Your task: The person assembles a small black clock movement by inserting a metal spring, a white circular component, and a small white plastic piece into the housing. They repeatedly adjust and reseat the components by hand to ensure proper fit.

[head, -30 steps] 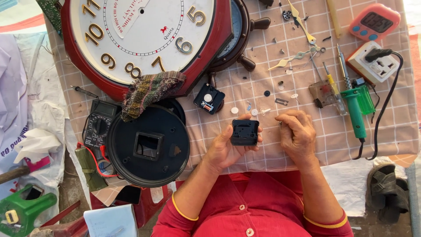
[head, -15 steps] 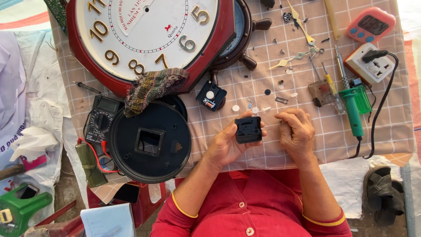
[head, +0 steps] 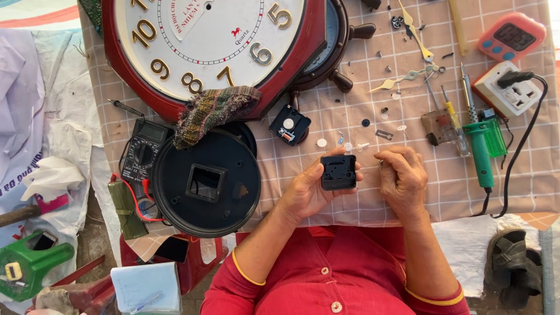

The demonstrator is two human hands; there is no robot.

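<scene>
My left hand [head: 306, 189] grips a small black square clock movement box [head: 339, 172] above the checked cloth [head: 408, 116]. My right hand [head: 401, 175] is just right of the box with its fingers curled in; whether a tiny part sits between them I cannot tell. Small white gears and pins [head: 350, 144] lie just beyond the hands. A second black movement [head: 289, 125] with a white centre lies further back. A round black clock back [head: 205, 182] with a square hole lies to the left.
A large red-rimmed wall clock [head: 210, 46] fills the back, a knitted cloth [head: 213, 111] draped on its rim. A multimeter [head: 142, 153] lies at the left. Clock hands [head: 408, 76], screwdrivers, a green soldering iron [head: 480, 149], a power socket [head: 507, 90] and a pink timer [head: 510, 38] lie right.
The movement box stays in my left hand, shifted only slightly. My right hand's fingers have curled closer to the box.
</scene>
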